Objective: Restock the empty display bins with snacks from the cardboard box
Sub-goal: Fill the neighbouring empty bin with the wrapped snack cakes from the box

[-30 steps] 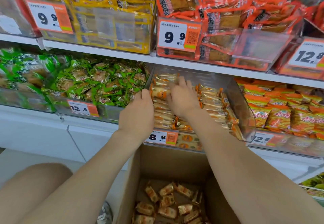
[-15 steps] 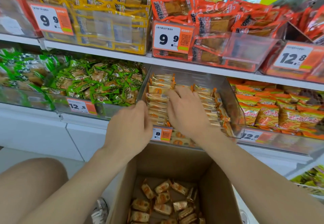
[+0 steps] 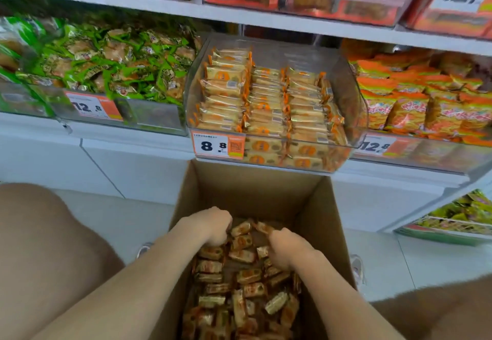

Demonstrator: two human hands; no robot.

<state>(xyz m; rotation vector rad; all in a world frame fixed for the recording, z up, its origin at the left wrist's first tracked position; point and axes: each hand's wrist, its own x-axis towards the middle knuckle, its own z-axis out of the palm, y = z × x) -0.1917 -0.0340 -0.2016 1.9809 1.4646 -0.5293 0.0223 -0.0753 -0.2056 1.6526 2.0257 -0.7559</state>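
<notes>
Head view is showing, at the far left, a bare knee (image 3: pixel 45 246) rising over the pale floor (image 3: pixel 133 214), and above it a bin of green-wrapped snacks (image 3: pixel 119 68) is sitting on the lower shelf (image 3: pixel 133 148) with a 12.8 price tag (image 3: pixel 93 106) on its front. Moving right, the left hand (image 3: pixel 213 226) is reaching down into the open cardboard box (image 3: pixel 253 193), which is standing on the floor just in front of the shelving; its fingers are curling down among the snack packets (image 3: pixel 239 286) at the far left of the pile, and whether they are gripping any cannot be told, since the back of the hand is hiding them. The snack packets are lying loose and jumbled across the bottom of the box. Directly above the box, the clear display bin (image 3: pixel 348 92) is holding stacked packets (image 3: pixel 266 100) in the same orange and cream, lying in three neat rows, with an 8.8 price tag (image 3: pixel 217 146) at its front left corner. The right hand (image 3: pixel 286 246) is sitting low in the box too, fingers curling round one of the snack packets, whose end is sticking out towards the far wall. Further right, a bin of orange bags (image 3: pixel 415 105) is sitting just beside the display bin, and a second bare knee (image 3: pixel 439 310) is showing at the bottom right corner
</notes>
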